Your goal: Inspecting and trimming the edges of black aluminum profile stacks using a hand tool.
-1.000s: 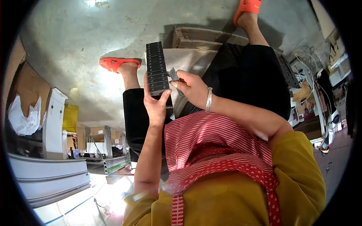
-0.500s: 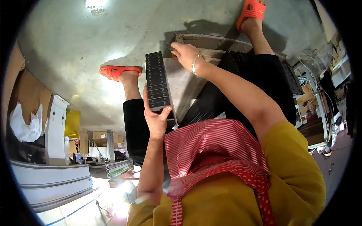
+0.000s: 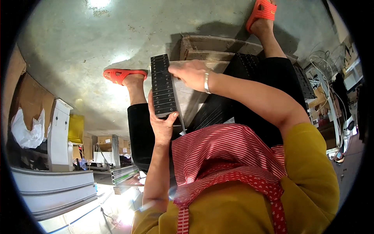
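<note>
My left hand point(image 3: 160, 126) is closed round the near end of a long row of black blocks point(image 3: 163, 87), with the thumb along the right side. The blocks sit close together in a stack, and small round holes or screw heads dot their upper faces. At the stack's far right edge is my right hand point(image 3: 191, 75), fingers curled in and blurred by motion. Whether it touches the blocks or pinches something small is hidden. A pale board or box surface point(image 3: 187, 103) lies under the stack, between my legs.
Beyond my right hand stands a worn wooden crate point(image 3: 222, 45). More black blocks point(image 3: 245, 62) lie by my right thigh. Tangled cables and a metal rack point(image 3: 327, 89) are at the right. A white cabinet point(image 3: 59, 132) and cardboard boxes point(image 3: 105, 142) stand at the left.
My right hand has moved left and nearer to me, from over the crate's left corner to the stack's right edge. My left hand keeps hold of the stack, almost unmoved.
</note>
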Available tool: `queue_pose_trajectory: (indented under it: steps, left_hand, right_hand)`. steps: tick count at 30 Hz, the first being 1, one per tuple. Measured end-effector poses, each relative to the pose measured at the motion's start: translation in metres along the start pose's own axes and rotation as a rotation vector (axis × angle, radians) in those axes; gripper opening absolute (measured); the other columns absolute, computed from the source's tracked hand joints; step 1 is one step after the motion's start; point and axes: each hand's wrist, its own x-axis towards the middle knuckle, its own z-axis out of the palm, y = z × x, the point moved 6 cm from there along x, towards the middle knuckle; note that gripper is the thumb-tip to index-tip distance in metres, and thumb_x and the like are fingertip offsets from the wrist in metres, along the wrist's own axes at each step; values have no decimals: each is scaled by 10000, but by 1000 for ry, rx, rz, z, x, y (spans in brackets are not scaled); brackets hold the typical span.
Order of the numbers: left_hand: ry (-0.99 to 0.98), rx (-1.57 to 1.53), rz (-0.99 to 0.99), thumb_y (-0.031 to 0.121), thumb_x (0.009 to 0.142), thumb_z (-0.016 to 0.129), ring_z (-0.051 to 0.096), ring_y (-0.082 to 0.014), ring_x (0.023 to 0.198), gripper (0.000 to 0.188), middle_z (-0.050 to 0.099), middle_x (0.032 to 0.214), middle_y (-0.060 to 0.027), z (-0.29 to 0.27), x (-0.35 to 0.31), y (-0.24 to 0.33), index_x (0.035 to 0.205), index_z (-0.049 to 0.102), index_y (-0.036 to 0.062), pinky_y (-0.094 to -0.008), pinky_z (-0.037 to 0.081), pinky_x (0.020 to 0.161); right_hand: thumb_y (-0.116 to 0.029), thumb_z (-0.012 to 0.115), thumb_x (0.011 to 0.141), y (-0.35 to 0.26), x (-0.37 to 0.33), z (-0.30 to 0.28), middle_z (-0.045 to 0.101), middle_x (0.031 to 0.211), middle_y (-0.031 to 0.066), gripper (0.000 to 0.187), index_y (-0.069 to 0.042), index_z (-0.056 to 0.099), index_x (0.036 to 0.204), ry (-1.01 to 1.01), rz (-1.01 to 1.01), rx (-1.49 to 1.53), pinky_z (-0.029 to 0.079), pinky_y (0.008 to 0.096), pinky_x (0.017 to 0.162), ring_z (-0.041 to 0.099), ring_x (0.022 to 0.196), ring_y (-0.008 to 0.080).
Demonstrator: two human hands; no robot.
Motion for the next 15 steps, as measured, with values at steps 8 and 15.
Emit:
queue_pose_trajectory:
  steps: [8, 15]
  left_hand:
    - [-13, 30, -4, 330, 580, 846, 530, -145, 961, 1062, 518, 1131, -72, 3, 0, 3, 1397, 232, 42, -272, 459, 853]
    - [11, -14, 13, 338, 574, 849, 527, -144, 966, 1069, 518, 1133, -74, 4, -1, 2, 1396, 234, 41, -269, 454, 857]
  right_hand:
    - [-59, 513, 799, 7, 2, -9, 622, 776, 171, 163, -56, 517, 962, 136, 31, 97, 478, 438, 625, 617, 751, 354]
    - [-76, 513, 809, -5, -19, -1, 596, 695, 157, 185, -59, 474, 989, 65, -12, 162, 468, 429, 573, 615, 675, 321]
